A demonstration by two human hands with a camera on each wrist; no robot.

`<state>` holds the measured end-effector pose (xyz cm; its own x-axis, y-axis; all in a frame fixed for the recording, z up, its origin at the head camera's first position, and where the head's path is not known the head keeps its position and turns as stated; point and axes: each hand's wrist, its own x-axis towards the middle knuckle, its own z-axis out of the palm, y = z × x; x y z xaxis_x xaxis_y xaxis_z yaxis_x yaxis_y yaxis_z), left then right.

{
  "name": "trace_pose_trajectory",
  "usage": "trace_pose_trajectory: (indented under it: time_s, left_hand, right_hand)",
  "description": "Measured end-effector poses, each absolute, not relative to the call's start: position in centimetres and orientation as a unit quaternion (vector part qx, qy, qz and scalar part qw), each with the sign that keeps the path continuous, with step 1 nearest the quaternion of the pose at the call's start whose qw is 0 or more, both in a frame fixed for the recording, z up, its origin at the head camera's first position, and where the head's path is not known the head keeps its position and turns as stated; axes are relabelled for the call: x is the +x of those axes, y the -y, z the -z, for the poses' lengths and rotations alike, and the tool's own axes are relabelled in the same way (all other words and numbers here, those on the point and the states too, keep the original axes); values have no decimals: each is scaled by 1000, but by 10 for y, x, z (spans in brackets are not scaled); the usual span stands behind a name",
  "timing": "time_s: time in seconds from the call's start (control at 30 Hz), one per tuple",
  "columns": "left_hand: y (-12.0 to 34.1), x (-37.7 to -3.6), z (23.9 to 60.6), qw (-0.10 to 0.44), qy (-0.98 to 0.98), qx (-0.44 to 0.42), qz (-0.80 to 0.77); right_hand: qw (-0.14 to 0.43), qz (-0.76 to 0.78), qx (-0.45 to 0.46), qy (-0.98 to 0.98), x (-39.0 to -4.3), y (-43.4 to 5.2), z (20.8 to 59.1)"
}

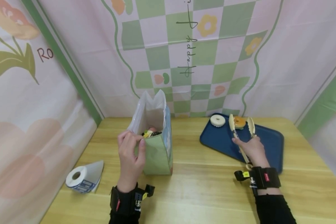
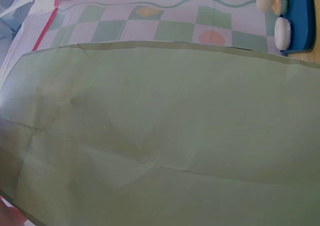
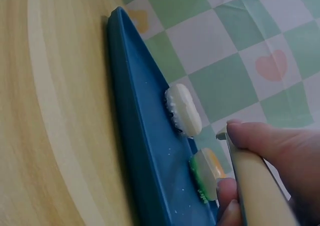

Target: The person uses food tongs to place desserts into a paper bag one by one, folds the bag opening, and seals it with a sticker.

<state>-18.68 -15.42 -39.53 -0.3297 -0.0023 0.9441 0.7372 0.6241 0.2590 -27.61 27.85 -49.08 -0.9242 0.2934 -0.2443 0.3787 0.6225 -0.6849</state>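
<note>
My left hand point(image 1: 131, 155) pinches the near rim of a green paper bag point(image 1: 158, 155) that stands open on the table; small items show inside it. The left wrist view is filled by the bag's green side point(image 2: 160, 136). My right hand point(image 1: 250, 147) grips cream tongs point(image 1: 242, 127) over a blue tray point(image 1: 268, 140). The tong arms stand apart on either side of an orange donut point(image 1: 239, 122). A white donut point(image 1: 217, 120) lies to its left on the tray. The right wrist view shows the tray point(image 3: 145, 156), the white donut point(image 3: 184, 110), the orange donut point(image 3: 207, 173) and the tongs point(image 3: 255, 186).
A roll of white labels point(image 1: 82, 179) lies at the table's front left. Patterned cloth walls point(image 1: 184, 56) close in the wooden table point(image 1: 201, 189) at the back and on both sides.
</note>
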Motion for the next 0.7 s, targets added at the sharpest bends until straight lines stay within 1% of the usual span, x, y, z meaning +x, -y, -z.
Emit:
trace_pose_trajectory:
  time_s: [0.53,0.7]
  left_hand:
    - [154,-188,396,521,734,-248,359]
    - [154,-189,397,521,734,-247,359]
  right_hand:
    - [61,374,198,-904,-287,-279,506]
    - [53,368,199,-907,-289,-279,510]
